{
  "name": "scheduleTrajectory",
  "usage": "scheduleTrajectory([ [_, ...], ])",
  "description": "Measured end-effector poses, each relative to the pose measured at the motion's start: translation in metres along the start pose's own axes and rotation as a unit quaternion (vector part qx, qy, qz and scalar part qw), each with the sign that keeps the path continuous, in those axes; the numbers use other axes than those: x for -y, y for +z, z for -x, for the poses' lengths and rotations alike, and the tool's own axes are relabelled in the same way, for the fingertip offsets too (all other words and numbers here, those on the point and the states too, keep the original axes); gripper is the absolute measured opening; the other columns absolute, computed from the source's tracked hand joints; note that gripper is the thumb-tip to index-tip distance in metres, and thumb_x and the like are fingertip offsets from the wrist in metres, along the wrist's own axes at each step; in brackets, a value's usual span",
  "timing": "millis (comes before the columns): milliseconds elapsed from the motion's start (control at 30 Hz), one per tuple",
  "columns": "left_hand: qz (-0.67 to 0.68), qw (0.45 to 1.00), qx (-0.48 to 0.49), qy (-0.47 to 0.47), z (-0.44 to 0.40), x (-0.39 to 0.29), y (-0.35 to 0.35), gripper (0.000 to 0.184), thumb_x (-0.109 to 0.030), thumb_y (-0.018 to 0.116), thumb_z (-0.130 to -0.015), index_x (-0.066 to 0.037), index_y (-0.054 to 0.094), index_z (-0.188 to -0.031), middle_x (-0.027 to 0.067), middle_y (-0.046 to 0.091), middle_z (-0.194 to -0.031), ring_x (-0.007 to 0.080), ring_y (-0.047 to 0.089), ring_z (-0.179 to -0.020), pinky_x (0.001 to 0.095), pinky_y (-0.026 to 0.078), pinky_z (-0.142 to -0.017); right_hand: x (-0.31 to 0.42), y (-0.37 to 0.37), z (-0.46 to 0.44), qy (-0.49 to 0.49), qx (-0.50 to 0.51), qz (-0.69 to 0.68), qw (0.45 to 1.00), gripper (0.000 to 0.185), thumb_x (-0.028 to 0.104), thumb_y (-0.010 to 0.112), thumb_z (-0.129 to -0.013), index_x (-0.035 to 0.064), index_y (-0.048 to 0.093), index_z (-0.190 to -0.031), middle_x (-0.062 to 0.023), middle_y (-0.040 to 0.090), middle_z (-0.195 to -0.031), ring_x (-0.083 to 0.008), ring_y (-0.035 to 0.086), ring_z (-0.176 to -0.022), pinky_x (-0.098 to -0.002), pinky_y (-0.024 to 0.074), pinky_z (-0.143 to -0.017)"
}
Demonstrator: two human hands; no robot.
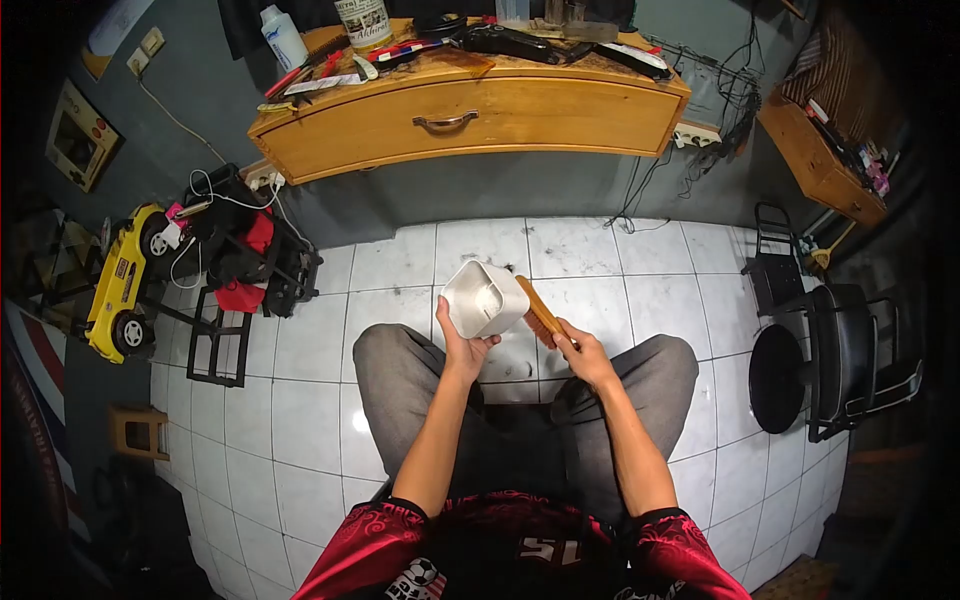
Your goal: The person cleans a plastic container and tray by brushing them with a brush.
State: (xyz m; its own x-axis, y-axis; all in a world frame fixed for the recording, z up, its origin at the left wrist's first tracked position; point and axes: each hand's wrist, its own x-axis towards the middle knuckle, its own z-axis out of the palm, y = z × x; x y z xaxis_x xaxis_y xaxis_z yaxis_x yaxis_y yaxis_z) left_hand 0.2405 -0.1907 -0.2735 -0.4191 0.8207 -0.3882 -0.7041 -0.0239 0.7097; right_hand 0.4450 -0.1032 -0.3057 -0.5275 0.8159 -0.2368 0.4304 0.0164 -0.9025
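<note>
Where the brush point(543, 312) flanks the container point(509, 299), contact (if any) is unclear.

1. A wooden counter point(560, 72) with a metal-handled drawer point(555, 115) runs along the grey wall point(450, 192).
2. On it stand a white bottle point(284, 40) and a labelled tub point(364, 24).
3. At left are a yellow toy car point(118, 280) and a small stool point(138, 430).
4. A black chair point(842, 345) is at right.

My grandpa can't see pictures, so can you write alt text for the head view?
A person's bare left hand holds a white, square-mouthed container, and the right hand holds a wooden-handled brush close beside it. Below is a dark-smudged, white tiled floor; ahead is a cluttered, brown wooden counter.
</note>
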Motion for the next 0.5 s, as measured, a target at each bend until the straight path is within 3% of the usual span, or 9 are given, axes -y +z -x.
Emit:
scheduleTrajectory([
  [67, -0.014, 1.0, 0.001, -0.005, 0.0, 0.0, 0.001, 0.079, -0.079, 0.031, -0.082, -0.015, 0.051, -0.124, 0.0042, 0.06, -0.109, 0.018, 0.056, -0.091, 0.0318, 0.045, -0.064, -0.004, -0.002, -0.001, -0.036, -0.036, 0.056, 0.997, 0.044, 0.027, 0.052, -0.098, 0.0105, 0.049, -0.139, 0.0032, 0.048, -0.064, -0.0054, 0.042, -0.053, -0.0223, 0.0376, -0.049],
  [133, -0.026, 1.0, -0.002, -0.009, -0.004, 0.004, -0.002, 0.076, -0.076, 0.031, -0.085, -0.014, 0.052, -0.124, 0.0041, 0.062, -0.106, 0.0183, 0.058, -0.089, 0.0329, 0.046, -0.064, 0.029, -0.009, 0.008, 0.018, -0.021, -0.136, 0.99, 0.045, 0.028, 0.049, -0.1, 0.0132, 0.043, -0.143, 0.004, 0.043, -0.063, -0.005, 0.037, -0.05, -0.0207, 0.0345, -0.046],
  [167, -0.063, 0.998, -0.025, -0.013, -0.007, 0.008, -0.003, 0.074, -0.074, 0.032, -0.086, -0.013, 0.052, -0.123, 0.0051, 0.063, -0.105, 0.0184, 0.059, -0.088, 0.0329, 0.047, -0.063, 0.038, -0.012, 0.012, 0.017, -0.018, -0.135, 0.991, 0.045, 0.028, 0.049, -0.1, 0.0132, 0.043, -0.143, 0.004, 0.043, -0.063, -0.005, 0.037, -0.05, -0.0207, 0.0345, -0.046],
  [233, -0.099, 0.994, -0.049, -0.017, -0.008, 0.009, -0.003, 0.073, -0.073, 0.033, -0.088, -0.012, 0.052, -0.123, 0.006, 0.063, -0.105, 0.0186, 0.06, -0.088, 0.033, 0.048, -0.063, 0.05, -0.019, 0.017, 0.013, 0.053, -0.391, 0.919, 0.049, 0.03, 0.047, -0.102, 0.0166, 0.035, -0.148, 0.0056, 0.035, -0.063, -0.0042, 0.031, -0.049, -0.0185, 0.03, -0.043],
  [267, -0.121, 0.991, -0.05, -0.013, -0.008, 0.011, -0.003, 0.071, -0.071, 0.034, -0.088, -0.012, 0.053, -0.123, 0.0065, 0.064, -0.105, 0.0187, 0.061, -0.088, 0.0331, 0.049, -0.063, 0.051, -0.021, 0.017, 0.017, 0.074, -0.418, 0.905, 0.054, 0.032, 0.046, -0.102, 0.0189, 0.027, -0.15, 0.0069, 0.029, -0.063, -0.0032, 0.027, -0.048, -0.0173, 0.0272, -0.042],
  [433, -0.156, 0.987, -0.032, -0.009, -0.008, 0.013, -0.001, 0.072, -0.072, 0.033, -0.088, -0.012, 0.052, -0.124, 0.0066, 0.064, -0.106, 0.0187, 0.061, -0.089, 0.0327, 0.048, -0.062, 0.047, -0.016, 0.019, 0.055, 0.09, -0.381, 0.918, 0.052, 0.032, 0.048, -0.101, 0.0189, 0.033, -0.148, 0.0056, 0.034, -0.064, -0.0033, 0.03, -0.049, -0.0183, 0.0286, -0.042],
  [500, -0.077, 0.997, -0.001, -0.025, -0.006, 0.008, 0.0, 0.075, -0.073, 0.03, -0.087, -0.013, 0.052, -0.125, 0.006, 0.064, -0.105, 0.0188, 0.061, -0.089, 0.0326, 0.046, -0.063, 0.044, -0.01, 0.016, 0.056, 0.1, -0.245, 0.963, 0.05, 0.032, 0.05, -0.1, 0.0183, 0.038, -0.146, 0.0037, 0.04, -0.064, -0.0034, 0.034, -0.05, -0.0189, 0.0303, -0.042],
])
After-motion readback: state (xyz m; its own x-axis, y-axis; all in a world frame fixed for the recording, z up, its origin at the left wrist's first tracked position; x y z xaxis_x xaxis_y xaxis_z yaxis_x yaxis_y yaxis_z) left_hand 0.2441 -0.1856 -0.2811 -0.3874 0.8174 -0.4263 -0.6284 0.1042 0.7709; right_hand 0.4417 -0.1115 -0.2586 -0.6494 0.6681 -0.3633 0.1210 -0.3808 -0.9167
